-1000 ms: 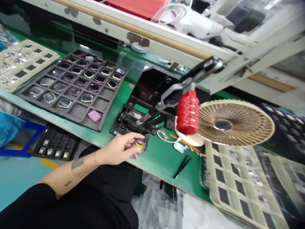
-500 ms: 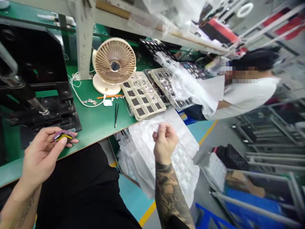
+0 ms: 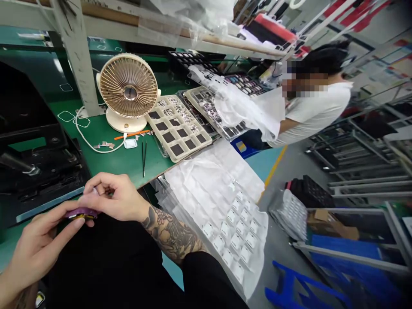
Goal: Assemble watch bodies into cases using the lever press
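Observation:
My left hand (image 3: 53,240) is closed around a small purple-framed device part (image 3: 75,213) with yellow showing on its underside, between thumb and fingers. My right hand (image 3: 114,197) has come over its top from the right, fingertips pinched together against it. A pale edge of a small clear piece (image 3: 95,192) shows at those fingertips; most of it is hidden by the fingers. Both hands are above my lap, at the front edge of the green bench (image 3: 93,141). Black tweezers (image 3: 144,159) lie on the bench beyond the right hand.
A black press (image 3: 32,146) stands at the left. Behind are a fan (image 3: 128,90), an orange stick (image 3: 131,134) and a compartment tray (image 3: 189,148) of small parts. Right of my lap lies a white tray (image 3: 254,268) with several pieces. A person in a white shirt (image 3: 322,113) sits further right.
My right hand has moved left from above the white tray to the purple-framed part, carrying the small clear piece. The view has shifted; the left hand still holds its part.

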{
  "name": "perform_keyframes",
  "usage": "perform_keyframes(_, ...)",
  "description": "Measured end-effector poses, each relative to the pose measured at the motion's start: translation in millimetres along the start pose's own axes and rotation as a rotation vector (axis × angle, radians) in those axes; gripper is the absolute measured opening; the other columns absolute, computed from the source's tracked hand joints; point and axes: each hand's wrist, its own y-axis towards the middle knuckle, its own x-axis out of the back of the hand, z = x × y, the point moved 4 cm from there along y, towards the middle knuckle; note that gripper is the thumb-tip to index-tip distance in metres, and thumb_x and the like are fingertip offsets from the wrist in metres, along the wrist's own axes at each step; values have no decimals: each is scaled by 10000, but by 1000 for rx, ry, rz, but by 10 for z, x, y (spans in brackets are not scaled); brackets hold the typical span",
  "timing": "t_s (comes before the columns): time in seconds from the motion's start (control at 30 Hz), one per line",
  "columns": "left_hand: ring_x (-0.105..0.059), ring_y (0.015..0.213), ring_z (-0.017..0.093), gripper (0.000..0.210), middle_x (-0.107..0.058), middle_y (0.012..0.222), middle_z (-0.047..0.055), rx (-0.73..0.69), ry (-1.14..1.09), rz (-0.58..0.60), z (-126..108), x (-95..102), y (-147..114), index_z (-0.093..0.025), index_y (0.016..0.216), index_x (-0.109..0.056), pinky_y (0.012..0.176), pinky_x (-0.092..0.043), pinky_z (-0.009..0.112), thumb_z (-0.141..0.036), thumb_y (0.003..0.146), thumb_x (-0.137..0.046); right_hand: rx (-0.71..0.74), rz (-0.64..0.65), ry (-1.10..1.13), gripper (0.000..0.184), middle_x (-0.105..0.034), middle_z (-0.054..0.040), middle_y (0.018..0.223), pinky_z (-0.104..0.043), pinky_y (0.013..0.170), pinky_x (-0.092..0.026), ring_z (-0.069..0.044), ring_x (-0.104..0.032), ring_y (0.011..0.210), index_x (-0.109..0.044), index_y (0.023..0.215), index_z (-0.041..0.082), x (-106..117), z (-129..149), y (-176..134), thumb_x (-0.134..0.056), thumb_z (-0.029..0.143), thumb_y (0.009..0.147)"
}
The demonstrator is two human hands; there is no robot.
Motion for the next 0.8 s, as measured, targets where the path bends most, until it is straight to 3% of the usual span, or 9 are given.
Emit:
perform_keyframes(0.13,-819,905,234,276,-866,1132,-6,143,-171,-102,-28,-7,-45,-348,1180,-867,854,-699,302,-515,960,-870,11,209,208,470,-464,98,737,-264,677,-443,-86,-457,661,-758,1269,212,-54,-134,140,-936,488,932)
perform_keyframes(0.23,-819,883,214,264,-854,1047,18,123,-208,-71,-53,-19,-9,-294,1180,-861,855,-684,266,-468,983,-865,72,175,238,447,-568,24,941,-273,726,-540,-102,-576,764,-812,1256,226,3,-175,177,-970,451,904)
perform_keyframes(0.37,-849,836,224,211,-857,1021,71,-1,-309,8,-116,-90,75,-221,1205,-830,787,-700,282,-361,1047,-813,120,73,230,412,-691,-78,1332,-353,945,-669,-177,-738,1030,-825,1252,263,72,-123,109,-973,429,906)
perform_keyframes(0.47,-875,826,239,231,-872,1096,101,-43,-474,-91,-150,-118,153,-204,1266,-774,739,-720,300,-315,1065,-799,136,-91,26,455,-766,-86,1337,-407,1032,-680,-207,-775,1110,-737,1457,301,155,-113,20,-856,400,1029)
perform_keyframes(0.57,-862,741,204,359,-867,961,67,-36,-523,-241,-153,-121,231,-187,1390,-737,686,-700,245,-308,1061,-814,248,-240,-309,545,-788,-83,1361,-415,1068,-666,-216,-786,1142,-663,1548,316,189,-55,-47,-843,261,1036)
perform_keyframes(0.63,-846,742,169,373,-862,964,58,-57,-508,-293,-156,-124,252,-180,1404,-760,689,-685,206,-287,1052,-825,356,-226,-473,528,-805,-86,1318,-414,1052,-667,-238,-784,1169,-697,1487,292,133,31,-65,-877,204,998)
perform_keyframes(0.7,-856,860,169,369,-873,1101,81,-118,-516,-307,-148,-122,243,-191,1415,-780,768,-694,200,-243,1051,-815,461,-183,-612,463,-812,-94,1245,-416,982,-677,-254,-785,1120,-740,1418,264,52,125,-57,-891,203,985)
perform_keyframes(0.8,-866,1030,194,504,-852,1325,113,-201,-570,-222,-89,-128,207,-234,1573,-697,946,-705,256,-147,1077,-721,570,-209,-787,435,-802,-104,1174,-435,911,-670,-268,-775,1057,-755,1403,246,-34,213,-9,-888,221,990)
